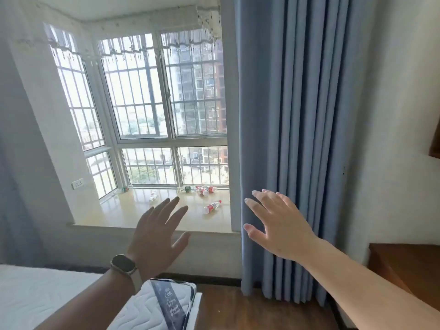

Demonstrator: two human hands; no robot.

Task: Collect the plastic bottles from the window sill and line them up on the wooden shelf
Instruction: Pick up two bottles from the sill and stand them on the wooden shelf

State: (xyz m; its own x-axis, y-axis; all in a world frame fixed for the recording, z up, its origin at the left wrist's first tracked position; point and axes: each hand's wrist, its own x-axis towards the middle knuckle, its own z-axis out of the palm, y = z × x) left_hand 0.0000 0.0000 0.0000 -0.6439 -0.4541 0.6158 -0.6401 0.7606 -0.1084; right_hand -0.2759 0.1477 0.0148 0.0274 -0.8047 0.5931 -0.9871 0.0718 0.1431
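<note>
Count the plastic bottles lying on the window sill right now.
6: green-label far left, white one, green-label at the back, two red-label beside it, one red-label nearest. The blue curtain may hide more.

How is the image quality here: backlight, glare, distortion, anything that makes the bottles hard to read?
Head view: strong backlight from the window washes out the panes; glare sheens the sill, so the bottles look small and soft, labels unreadable; the left hand falls in shadow, the right hand is brighter against the curtain; wide-angle bending tilts the frames.
</note>
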